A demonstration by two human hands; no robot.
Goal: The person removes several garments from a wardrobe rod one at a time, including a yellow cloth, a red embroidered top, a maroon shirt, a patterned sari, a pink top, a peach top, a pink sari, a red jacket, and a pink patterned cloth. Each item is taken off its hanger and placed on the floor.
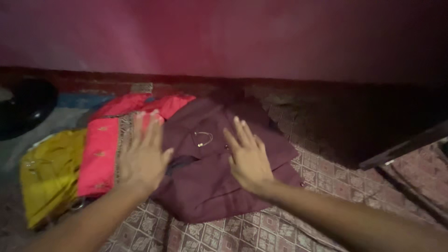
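left hand [142, 156]: fingers spread flat, frame centre-left, on folded maroon cloth garment [210, 172]
right hand [248, 156]: spread flat, same garment
beside: pink embroidered fabric [100, 154]

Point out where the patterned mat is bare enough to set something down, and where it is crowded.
Bare mat lies right of the maroon garment, up to the dark slanted bar. A second strip runs along the near edge, between the two forearms. The left is crowded: red cloth and yellow cloth overlap there. Left hand and right hand lie flat on the clothes.
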